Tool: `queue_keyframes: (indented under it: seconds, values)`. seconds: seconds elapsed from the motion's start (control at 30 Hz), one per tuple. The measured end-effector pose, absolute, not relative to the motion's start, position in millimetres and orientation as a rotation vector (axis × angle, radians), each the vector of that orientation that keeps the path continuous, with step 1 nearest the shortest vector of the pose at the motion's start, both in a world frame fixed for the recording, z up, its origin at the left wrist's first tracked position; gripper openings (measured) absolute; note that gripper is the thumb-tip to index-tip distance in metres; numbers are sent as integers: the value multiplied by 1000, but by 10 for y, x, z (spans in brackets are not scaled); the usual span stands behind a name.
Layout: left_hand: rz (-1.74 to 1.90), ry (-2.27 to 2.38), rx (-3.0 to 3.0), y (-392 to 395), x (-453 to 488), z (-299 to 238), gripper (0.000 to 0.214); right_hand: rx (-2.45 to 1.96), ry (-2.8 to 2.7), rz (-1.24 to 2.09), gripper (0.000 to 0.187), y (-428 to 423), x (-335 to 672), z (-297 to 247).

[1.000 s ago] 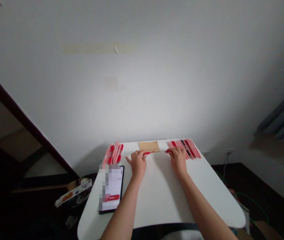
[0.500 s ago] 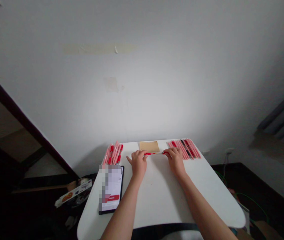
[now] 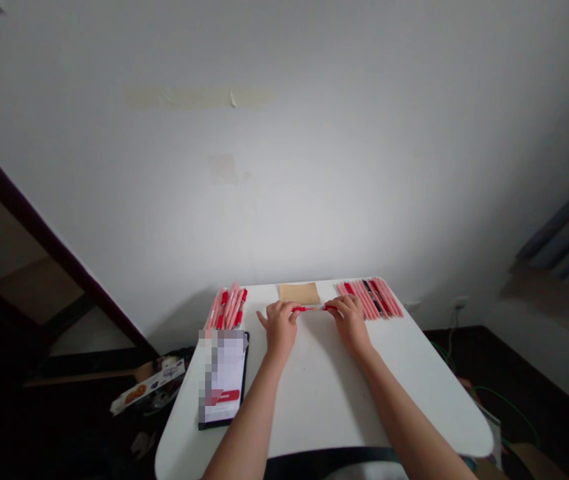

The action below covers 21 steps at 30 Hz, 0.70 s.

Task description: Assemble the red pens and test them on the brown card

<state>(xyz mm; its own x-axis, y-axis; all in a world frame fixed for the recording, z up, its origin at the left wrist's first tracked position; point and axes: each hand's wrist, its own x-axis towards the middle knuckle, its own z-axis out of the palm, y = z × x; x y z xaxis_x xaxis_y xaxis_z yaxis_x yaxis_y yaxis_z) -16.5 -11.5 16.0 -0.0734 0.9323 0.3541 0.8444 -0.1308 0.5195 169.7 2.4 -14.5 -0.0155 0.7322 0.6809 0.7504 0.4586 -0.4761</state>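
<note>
Over the far half of the white table, my left hand [image 3: 281,330] pinches a red pen part [image 3: 300,309]. Facing it, my right hand [image 3: 351,325] grips a second red pen part [image 3: 329,308] between thumb and fingers. A thin pale length, apparently the refill, spans the small gap between the two red ends. Both hands are closed, and the fingers hide much of what they hold. Just beyond them lies a tan paper rectangle [image 3: 299,293]. Beside my right hand is a row of pink, red and black pens [image 3: 381,298].
Another pile of pink and red pens [image 3: 227,307] lies at the table's far left. Nearer me is a phone or tablet [image 3: 229,380] with a lit screen, partly pixelated. The white table [image 3: 324,400] meets the wall [image 3: 284,200] at its far edge.
My left hand has shifted slightly right, so the gap between the two red pen parts is a little narrower. My right hand is almost still.
</note>
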Motion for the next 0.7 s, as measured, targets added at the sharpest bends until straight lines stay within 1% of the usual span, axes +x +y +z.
queue_keyframes:
  seconds: [0.43, 0.7]
  values:
    - [944, 1959, 2083, -103, -165, 129, 20, -1245, -1744, 27, 19, 37, 1686, -161]
    - [990, 1941, 2115, -78, -171, 81, 19, -1244, -1766, 83, 22, 25, 1671, -144]
